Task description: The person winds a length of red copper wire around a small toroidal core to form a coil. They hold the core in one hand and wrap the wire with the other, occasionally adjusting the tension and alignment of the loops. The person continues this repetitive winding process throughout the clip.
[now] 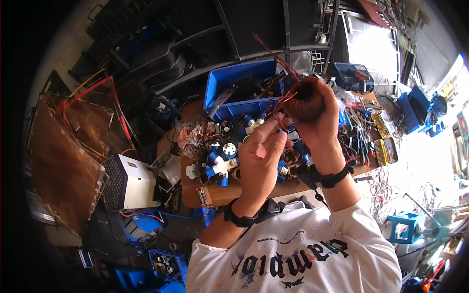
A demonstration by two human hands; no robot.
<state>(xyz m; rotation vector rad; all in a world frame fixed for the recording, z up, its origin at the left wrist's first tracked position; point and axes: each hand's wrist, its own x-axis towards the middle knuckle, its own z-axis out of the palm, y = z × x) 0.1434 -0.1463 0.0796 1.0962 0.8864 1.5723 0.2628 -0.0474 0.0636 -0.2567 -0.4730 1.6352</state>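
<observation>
My right hand is wrapped round a dark copper-wound ring coil and holds it up above the table. Thin red lead wires run from the coil up to the left, and shorter red ends loop down its left side. Below and left of the coil, my left hand is closed, with its fingertips at the looped wire ends; the exact pinch is partly hidden. Beneath the hands lie white and blue plastic motor-like parts.
Behind the hands stands a blue bin with parts inside. Tangled copper wire lies at the table's left. Pliers and screwdrivers, a yellow bit set and a dark tool case are at the right. A white metal box stands left of the table.
</observation>
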